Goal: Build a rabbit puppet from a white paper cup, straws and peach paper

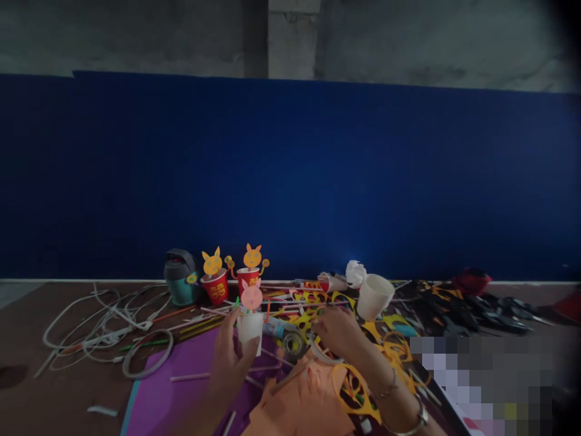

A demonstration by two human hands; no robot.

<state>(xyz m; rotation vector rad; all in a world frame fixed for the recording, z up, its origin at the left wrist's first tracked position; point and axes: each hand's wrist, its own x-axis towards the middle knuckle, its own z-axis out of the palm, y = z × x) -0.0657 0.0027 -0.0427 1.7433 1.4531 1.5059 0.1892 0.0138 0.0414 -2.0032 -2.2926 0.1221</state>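
My left hand (233, 354) is wrapped round a white paper cup (250, 330) near the middle of the table. A pink cat-face cutout (251, 295) stands up out of that cup, with green and orange straw ends beside it. To the right, my right hand (336, 327) reaches over yellow paper scraps, next to a roll of tape (293, 344) and a pale ring (318, 350). Its fingers bend downward, and what they hold, if anything, is too small to make out. Orange paper (302, 396) lies between my forearms.
Behind are two red cups (215, 287) with orange cat faces and a teal container (181, 284). White cables (104, 321) lie left, purple paper (177, 387) in front. A larger white cup (375, 297), crumpled white paper (355, 274) and black tools (490, 309) are to the right.
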